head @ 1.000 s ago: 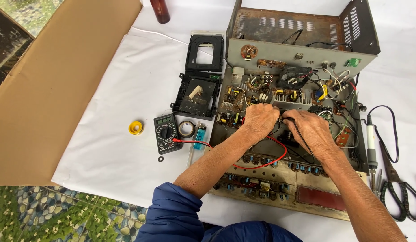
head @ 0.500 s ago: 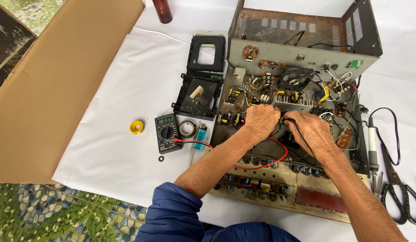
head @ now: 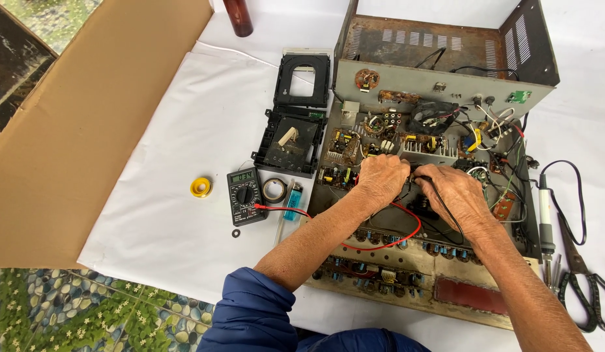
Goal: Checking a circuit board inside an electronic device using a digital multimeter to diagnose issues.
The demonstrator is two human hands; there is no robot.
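Note:
An open grey metal amplifier chassis (head: 439,78) lies on a white cloth, its circuit boards and wires exposed. My left hand (head: 380,179) and my right hand (head: 453,195) rest close together over the middle of the boards. Each hand pinches a meter probe against the board; the probe tips are hidden under the fingers. A red lead (head: 380,244) and a black lead (head: 446,208) run from the hands. The red lead goes to a small black multimeter (head: 246,194) left of the chassis.
Beside the multimeter lie a yellow solder spool (head: 201,187), a tape roll (head: 274,190) and a blue lighter (head: 292,201). A black plastic tape mechanism (head: 296,117) sits above them. A soldering iron (head: 546,218) and scissors (head: 586,280) lie right. Cardboard (head: 74,130) lies left, a brown bottle (head: 238,16) far.
The camera view has shifted slightly, so the chassis sits a little lower in frame. Both hands stay on the probes at the same spot on the boards.

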